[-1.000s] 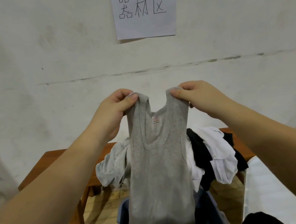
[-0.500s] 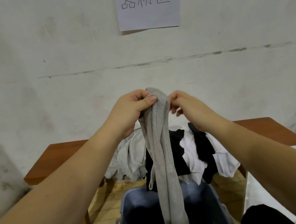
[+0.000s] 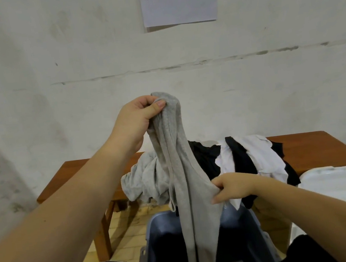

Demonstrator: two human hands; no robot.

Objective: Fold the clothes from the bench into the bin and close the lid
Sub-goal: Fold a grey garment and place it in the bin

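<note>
My left hand [image 3: 132,123] has its fingers [image 3: 142,104] and thumb clenched round both shoulder straps of the grey tank top [image 3: 181,173], bunched together at the top so the garment hangs halved lengthwise in one long strip. My right hand [image 3: 230,188] sits lower, fingers [image 3: 217,183] pinching the strip's right edge near mid-length; I judge this is the grip for the next fold, bringing the lower half up. The tank top's tail drops into the open blue-grey bin [image 3: 244,244] directly beneath, so the finished fold can go straight down. Behind, the wooden surface [image 3: 323,146] carries the unfolded pile of clothes [image 3: 244,159], grey, black and white, some draping over its front edge. The white lid [image 3: 340,188] lies to the right, beside the bin, off for now. A paper sign [image 3: 179,0] is on the wall.
</note>
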